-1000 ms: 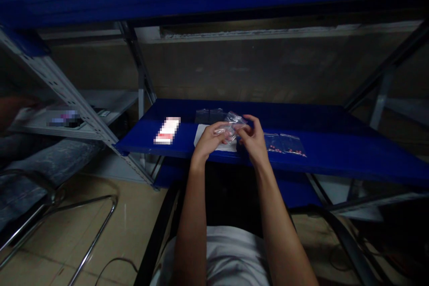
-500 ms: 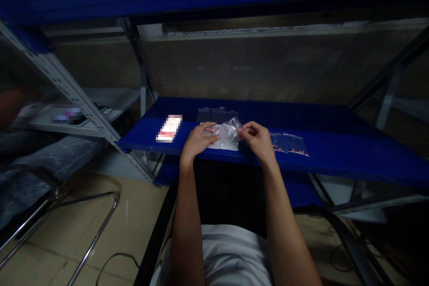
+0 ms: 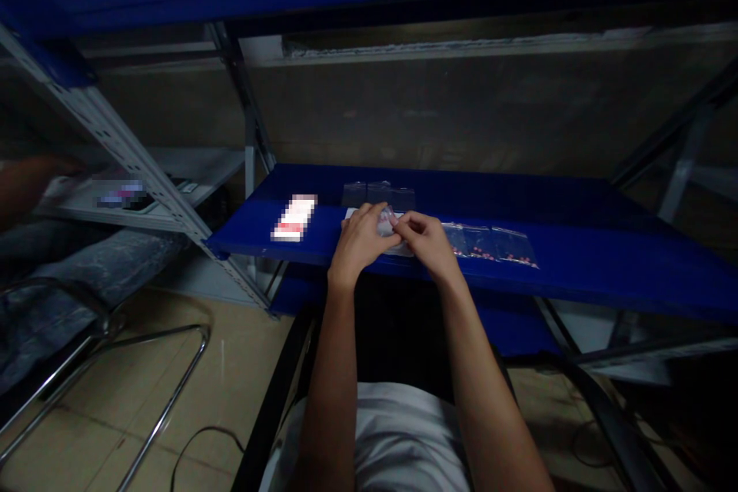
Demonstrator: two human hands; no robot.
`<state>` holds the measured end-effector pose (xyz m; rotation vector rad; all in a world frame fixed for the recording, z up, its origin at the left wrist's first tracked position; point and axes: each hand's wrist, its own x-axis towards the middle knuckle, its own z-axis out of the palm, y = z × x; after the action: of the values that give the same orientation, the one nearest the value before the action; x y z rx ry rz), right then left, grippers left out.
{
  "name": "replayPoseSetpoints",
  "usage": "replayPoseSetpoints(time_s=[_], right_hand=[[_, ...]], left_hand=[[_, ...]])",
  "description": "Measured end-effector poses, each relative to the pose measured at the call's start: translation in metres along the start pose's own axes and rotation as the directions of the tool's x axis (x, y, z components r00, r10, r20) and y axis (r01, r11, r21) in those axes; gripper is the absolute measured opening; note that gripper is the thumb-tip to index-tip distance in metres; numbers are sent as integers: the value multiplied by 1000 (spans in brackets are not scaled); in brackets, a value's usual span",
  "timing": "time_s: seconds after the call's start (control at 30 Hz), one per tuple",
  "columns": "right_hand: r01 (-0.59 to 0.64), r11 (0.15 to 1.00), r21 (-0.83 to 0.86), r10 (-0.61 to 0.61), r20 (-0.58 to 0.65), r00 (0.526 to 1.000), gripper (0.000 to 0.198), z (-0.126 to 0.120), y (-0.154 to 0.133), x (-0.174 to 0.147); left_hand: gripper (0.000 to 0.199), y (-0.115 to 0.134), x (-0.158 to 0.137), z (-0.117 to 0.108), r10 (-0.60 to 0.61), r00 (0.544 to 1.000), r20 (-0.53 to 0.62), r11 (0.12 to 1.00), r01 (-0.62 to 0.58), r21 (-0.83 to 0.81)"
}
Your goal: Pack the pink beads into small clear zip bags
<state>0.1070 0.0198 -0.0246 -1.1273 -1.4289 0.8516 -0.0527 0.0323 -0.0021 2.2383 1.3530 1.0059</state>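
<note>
**Hands closed in over the small clear bag**

Both hands have drawn together and lowered since half a second ago, so the clear bag that was spread wide between them is now bunched small at the shelf's near edge.

At nine o'clock, on the neighbouring grey shelf (image 3: 190,169), another person's arm (image 3: 28,181) lies beside a blurred item. On the blue shelf (image 3: 576,277), a blurred red-and-white packet (image 3: 294,217) sits at ten o'clock from the hands. The left hand (image 3: 360,242) curls around the small clear bag (image 3: 385,224), fingers closed on it. The right hand (image 3: 423,244) pinches the bag's other side between thumb and forefinger. Empty clear bags (image 3: 377,193) lie at twelve o'clock; filled bags with pink bits (image 3: 493,246) lie in a row at three o'clock.

My judgement: the bag is slippery and held right over the shelf lip, so a loosened pinch could let it, or whatever is inside, drop to the dark floor. Dim light makes a poor seal easy to miss.
</note>
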Motion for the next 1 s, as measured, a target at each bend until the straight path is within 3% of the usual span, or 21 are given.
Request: replayPoseSetpoints(time_s=[0.13,0.53,0.67,0.73,0.8,0.9,1.0], right_hand=[[13,1000,7,-13,9,1000,45,-1,-4,0],[-48,998,-35,52,152,987,41,-13,-7,-4],[-30,999,34,33,-80,996,30,-17,-3,2],[7,998,-61,-17,-167,986,19,-22,4,12],[22,962,-271,-62,-141,988,8,-26,15,25],[-1,827,-563,-31,-48,998,8,-24,31,44],[-28,706,-708,8,-32,999,10,-15,43,51]], left_hand=[[62,-9,3,-1,34,999,-11,998,-34,-58],[40,-23,3,0,37,999,-12,988,-38,-151],[37,-25,2,-6,41,998,-37,989,-46,-138],[36,-27,0,-9,40,999,-29,991,-43,-127],[36,-30,-2,-11,31,999,-23,993,-34,-115],[34,-34,-4,-13,-1,1000,-18,995,0,-104],[35,-37,-5,-17,-26,1000,-11,995,25,-94]])
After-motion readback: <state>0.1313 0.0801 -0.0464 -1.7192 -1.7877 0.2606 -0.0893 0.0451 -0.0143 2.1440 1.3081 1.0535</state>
